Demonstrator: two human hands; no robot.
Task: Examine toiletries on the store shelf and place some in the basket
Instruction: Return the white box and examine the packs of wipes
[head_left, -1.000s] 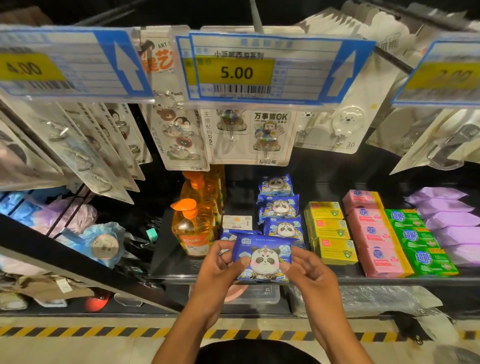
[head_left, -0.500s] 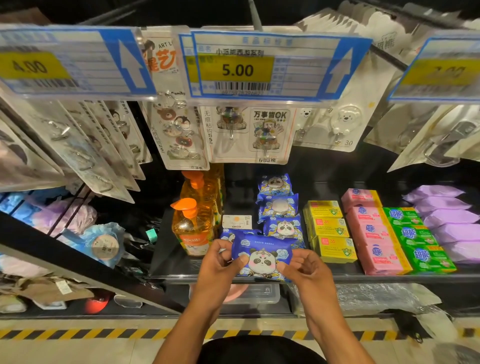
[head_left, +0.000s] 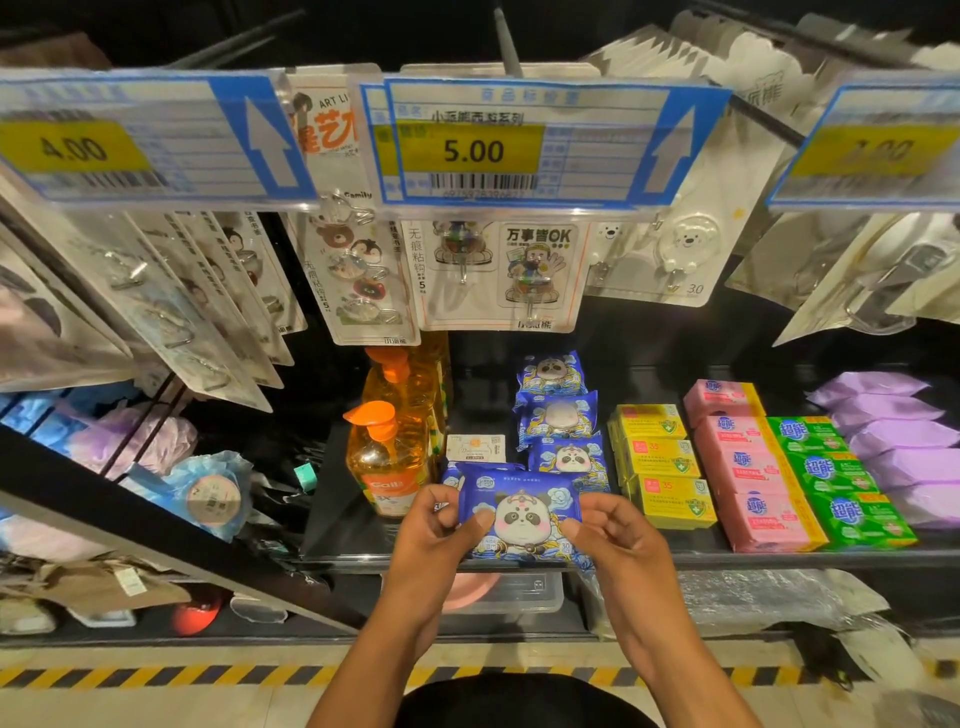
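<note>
We see a glossy, soft, rectangular blue panda pack (head_left: 519, 512) held over the front edge of the black shelf (head_left: 779, 558), long axis left-right, panda upright facing us, its short ends pinched by the curled left hand (head_left: 431, 535) and right hand (head_left: 618, 540).

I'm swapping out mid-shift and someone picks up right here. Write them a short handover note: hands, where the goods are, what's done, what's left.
Left hand: pinches the left edge of the blue panda pack.
Right hand: pinches its right edge.
The pack is held face up over the front edge of the shelf. More panda packs lie in a row behind it, between the orange pump bottles and the yellow boxes.
Done: one pack picked up, being examined.
Left: place it in the basket, which is not in view; check other toiletries.
</note>
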